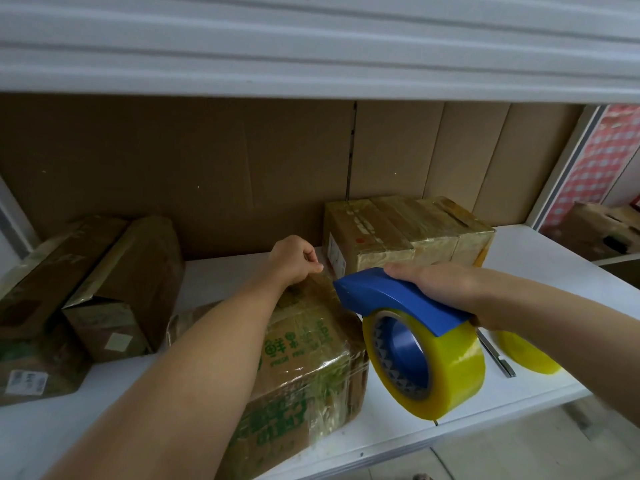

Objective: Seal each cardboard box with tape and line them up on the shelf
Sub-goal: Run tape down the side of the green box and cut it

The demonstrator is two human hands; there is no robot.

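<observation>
A cardboard box with green print [304, 362], wrapped in clear tape, lies on the white shelf [554, 258] in front of me. My left hand [294, 259] is at the box's far top edge, its fingers curled and pinching the end of the tape. My right hand [440, 282] grips a blue tape dispenser [391, 296] loaded with a yellow tape roll [450, 372], held just right of the box. The dispenser's front tip is at the box's far corner.
A taped box [408, 233] stands at the back right. Two brown boxes [104, 282] lie at the left. A second yellow tape roll [526, 355] and a utility knife [498, 358] lie on the shelf under my right forearm. An upper shelf [311, 46] hangs overhead.
</observation>
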